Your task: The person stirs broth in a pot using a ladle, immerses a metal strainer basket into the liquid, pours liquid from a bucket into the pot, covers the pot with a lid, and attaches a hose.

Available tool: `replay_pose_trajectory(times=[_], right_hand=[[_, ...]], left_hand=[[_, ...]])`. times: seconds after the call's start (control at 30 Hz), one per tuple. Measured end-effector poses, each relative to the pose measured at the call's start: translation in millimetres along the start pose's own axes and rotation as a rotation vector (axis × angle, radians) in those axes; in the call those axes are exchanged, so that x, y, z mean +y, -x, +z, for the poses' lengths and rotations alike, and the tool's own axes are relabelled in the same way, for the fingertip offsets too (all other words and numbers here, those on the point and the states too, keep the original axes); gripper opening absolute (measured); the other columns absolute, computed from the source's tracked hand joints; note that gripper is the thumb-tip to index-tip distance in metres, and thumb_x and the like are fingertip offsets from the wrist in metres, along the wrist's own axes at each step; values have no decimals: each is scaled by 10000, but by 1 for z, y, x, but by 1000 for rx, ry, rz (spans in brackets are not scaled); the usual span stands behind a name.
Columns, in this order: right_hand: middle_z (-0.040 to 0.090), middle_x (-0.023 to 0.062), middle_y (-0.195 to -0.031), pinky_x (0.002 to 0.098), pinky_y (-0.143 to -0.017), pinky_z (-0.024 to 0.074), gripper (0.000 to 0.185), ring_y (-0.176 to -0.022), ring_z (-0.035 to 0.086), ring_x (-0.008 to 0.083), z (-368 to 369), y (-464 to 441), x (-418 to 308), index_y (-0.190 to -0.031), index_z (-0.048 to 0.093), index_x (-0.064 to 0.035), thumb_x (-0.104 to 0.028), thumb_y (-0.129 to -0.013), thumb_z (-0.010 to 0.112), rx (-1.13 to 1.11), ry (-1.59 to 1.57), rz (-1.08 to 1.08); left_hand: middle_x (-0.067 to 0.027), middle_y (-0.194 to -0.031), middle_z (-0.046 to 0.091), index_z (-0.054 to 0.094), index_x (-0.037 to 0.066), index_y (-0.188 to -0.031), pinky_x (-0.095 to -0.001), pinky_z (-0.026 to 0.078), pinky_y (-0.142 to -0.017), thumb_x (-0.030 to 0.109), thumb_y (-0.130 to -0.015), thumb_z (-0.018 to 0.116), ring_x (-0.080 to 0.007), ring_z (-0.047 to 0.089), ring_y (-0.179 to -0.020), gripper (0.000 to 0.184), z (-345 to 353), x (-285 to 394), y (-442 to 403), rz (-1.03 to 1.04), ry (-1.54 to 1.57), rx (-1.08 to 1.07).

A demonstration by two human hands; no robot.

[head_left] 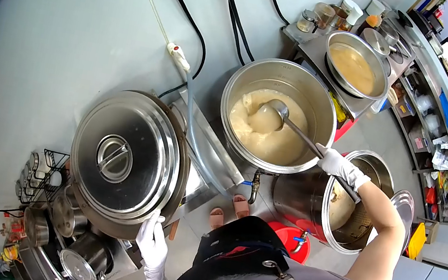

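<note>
My right hand (335,163), in a white glove, is wrapped round the handle of a long metal ladle (303,137). The ladle's bowl is over a tall steel stockpot (325,107), amid cloudy cream-coloured liquid (262,145). My left hand (153,240), gloved too, has its fingers stretched out against the near edge of a large round steel lid (122,191). Whether those fingertips press on the lid or on the dark rim below it, I cannot tell.
A second steel pot (280,195) with pale contents stands right of my body, near a red basin (285,235). A wide bowl of broth (356,67) sits on the back-right counter. Smaller pots (83,259) are at lower left. A hose (191,122) runs beside the lid.
</note>
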State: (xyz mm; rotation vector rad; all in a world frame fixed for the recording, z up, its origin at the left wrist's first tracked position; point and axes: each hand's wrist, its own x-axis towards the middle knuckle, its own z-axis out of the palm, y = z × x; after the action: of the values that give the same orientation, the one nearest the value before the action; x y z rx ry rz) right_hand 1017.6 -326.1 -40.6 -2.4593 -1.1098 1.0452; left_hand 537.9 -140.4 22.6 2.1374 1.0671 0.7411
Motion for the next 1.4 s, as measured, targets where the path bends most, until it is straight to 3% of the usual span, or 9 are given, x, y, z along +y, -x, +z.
replay_pose_trajectory(times=[0.07,0.2,0.43,0.53,0.8,0.97,1.1,1.3,1.4], right_hand=[[621,267,-799,399,-674,500,631,-759,635,361,15,-8,18,-1322,374,12,-11,-697,457,15,245,-101],[632,244,-823,408,-688,500,679,-808,635,366,13,-6,-24,-1336,301,84,-22,-692,487,-225,520,-99],[642,207,-920,412,-721,501,627,-870,637,334,55,-69,-44,-1375,286,-10,-121,-800,509,-417,689,-147],[655,189,-899,413,-695,516,450,-841,650,322,69,-99,-49,-1250,428,19,-132,-832,494,-373,689,-205],[659,167,-870,390,-677,521,364,-795,658,308,75,-177,-19,-1265,411,-23,-161,-929,389,-53,654,-81],[638,254,-853,413,-812,482,636,-866,623,372,52,-186,19,-898,661,33,-500,-918,313,326,144,339],[652,228,-907,388,-752,513,362,-889,645,341,30,-168,72,-1123,533,87,-94,-809,542,-45,804,55],[677,140,-839,367,-662,500,212,-786,655,272,12,-148,38,-848,704,-27,-104,-659,644,-714,917,-9],[663,91,-697,346,-588,478,95,-648,632,206,19,-148,27,-669,689,-59,-114,-659,613,-790,630,-45]], left_hand=[[-151,-861,623,591,-43,-1077,-341,474,-687,-38,-857,455,-270,598,-759,259,0,-1,-2,-5,2,-1],[-138,-848,621,592,-38,-1079,-336,468,-683,-35,-858,451,-260,589,-750,263,0,-3,-2,-48,-4,11],[-108,-840,619,597,-11,-1122,-306,458,-713,-9,-877,439,-200,580,-757,291,1,1,5,-175,-39,55],[-118,-841,612,589,-16,-1120,-320,463,-686,1,-877,450,-219,575,-743,281,2,4,8,-197,-80,70],[-103,-832,598,581,-4,-1143,-309,459,-686,42,-901,459,-205,564,-743,275,17,13,5,-248,-76,75],[-102,-838,599,579,-5,-1145,-304,453,-675,42,-903,455,-200,560,-740,275,21,21,-2,-231,-112,55],[-97,-830,602,580,-6,-1141,-305,448,-664,40,-901,458,-202,561,-731,273,22,18,2,-222,-104,75],[-95,-828,603,579,-10,-1139,-304,447,-661,35,-899,458,-203,565,-727,272,30,12,8,-222,-93,38],[-102,-826,600,583,-7,-1134,-308,447,-662,32,-897,458,-217,566,-726,271,29,12,8,-221,-63,62]])
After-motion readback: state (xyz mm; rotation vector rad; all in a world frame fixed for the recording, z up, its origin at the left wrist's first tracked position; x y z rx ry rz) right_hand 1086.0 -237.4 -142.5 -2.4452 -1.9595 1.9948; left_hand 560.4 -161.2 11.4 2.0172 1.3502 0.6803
